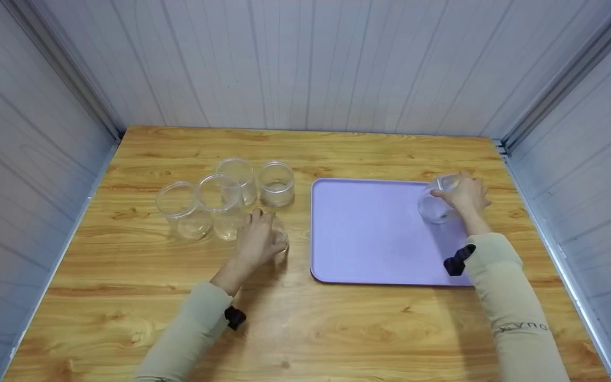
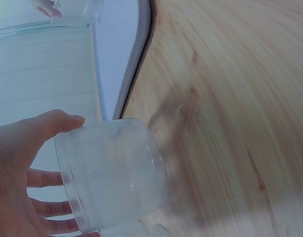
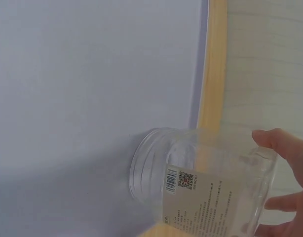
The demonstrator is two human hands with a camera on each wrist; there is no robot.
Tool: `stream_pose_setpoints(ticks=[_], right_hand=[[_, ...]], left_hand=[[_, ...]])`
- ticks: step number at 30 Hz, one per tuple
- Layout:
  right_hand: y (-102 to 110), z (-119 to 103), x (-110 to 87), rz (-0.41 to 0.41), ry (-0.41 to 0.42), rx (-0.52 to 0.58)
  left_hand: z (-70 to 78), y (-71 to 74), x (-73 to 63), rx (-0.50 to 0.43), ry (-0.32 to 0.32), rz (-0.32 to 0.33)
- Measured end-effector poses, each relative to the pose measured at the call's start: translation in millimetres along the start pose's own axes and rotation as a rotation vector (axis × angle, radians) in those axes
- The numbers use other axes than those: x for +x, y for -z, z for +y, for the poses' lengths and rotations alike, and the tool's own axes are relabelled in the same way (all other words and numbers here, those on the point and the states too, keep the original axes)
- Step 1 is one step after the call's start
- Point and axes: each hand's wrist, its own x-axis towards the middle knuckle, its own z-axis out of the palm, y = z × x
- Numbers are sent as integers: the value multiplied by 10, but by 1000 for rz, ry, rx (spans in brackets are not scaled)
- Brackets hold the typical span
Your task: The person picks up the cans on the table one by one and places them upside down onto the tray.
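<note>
My left hand (image 1: pixel 254 243) grips a short clear plastic jar (image 2: pixel 114 173) near its rim, thumb on one side and fingers on the other. This jar is at the table's middle, left of the purple tray (image 1: pixel 374 233); whether its base touches the wood I cannot tell. Over the tray's far right corner, my right hand (image 1: pixel 465 195) holds a taller clear jar (image 3: pixel 210 153) by its base end. That jar is upside down, its threaded mouth down at the tray surface, and a printed label (image 3: pixel 196 202) shows on its side.
Beyond my left hand stand a short clear jar (image 1: pixel 277 185) and several taller ones, among them a left jar (image 1: pixel 183 212), a middle jar (image 1: pixel 221 204) and a rear jar (image 1: pixel 239 180). Pale panel walls (image 1: pixel 305 63) enclose the wooden table (image 1: pixel 337 329) at the back and sides.
</note>
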Motion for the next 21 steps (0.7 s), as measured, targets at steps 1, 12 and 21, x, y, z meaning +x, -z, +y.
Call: stream_pose_setpoints(ticks=[1, 12, 21], right_hand=[[-3, 7, 10, 1, 7, -2], [-49, 25, 89, 23, 21, 4], [-80, 24, 118, 24, -4, -2]], left_hand=[[10, -8, 7, -8, -1, 6], [127, -41, 70, -111, -39, 97], [175, -41, 81, -157, -41, 137]])
